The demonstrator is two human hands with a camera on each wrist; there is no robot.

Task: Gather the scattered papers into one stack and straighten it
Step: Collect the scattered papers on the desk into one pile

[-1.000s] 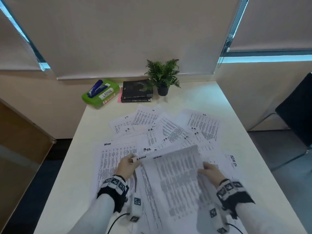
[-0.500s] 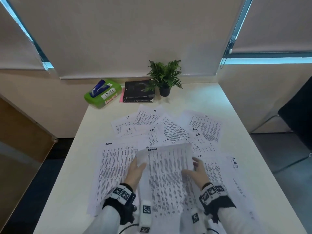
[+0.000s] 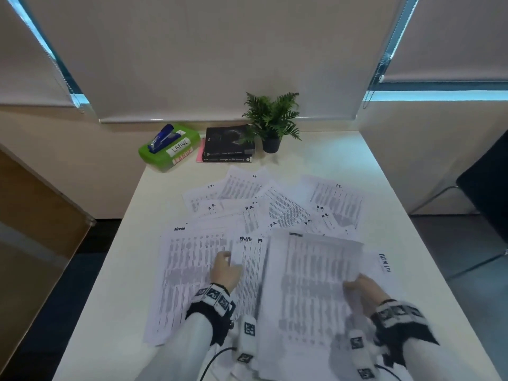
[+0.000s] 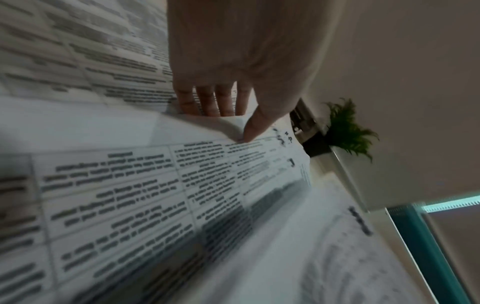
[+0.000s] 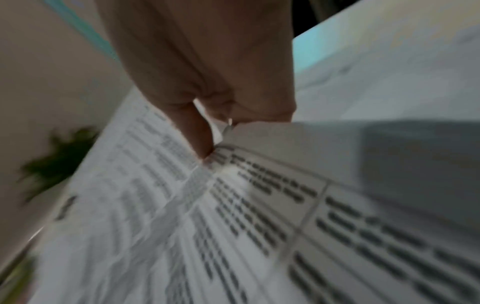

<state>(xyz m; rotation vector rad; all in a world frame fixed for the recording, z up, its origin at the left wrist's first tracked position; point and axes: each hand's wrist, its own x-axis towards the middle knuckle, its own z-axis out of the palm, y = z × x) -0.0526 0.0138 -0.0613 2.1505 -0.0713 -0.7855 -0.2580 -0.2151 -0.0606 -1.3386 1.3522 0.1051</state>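
paper sheaf [image 3: 313, 284] shifted rightward, pinched by right hand [image 3: 362, 287], left hand [image 3: 225, 273] pinching another sheet [image 3: 247, 259]

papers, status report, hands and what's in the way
Right hand pinches lifted sheet. Left hand grips edge of another sheet. Papers scattered, no stack yet. Nothing in the way.

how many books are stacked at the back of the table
2: the upper book lies on the lower book, between the green box and the potted plant.
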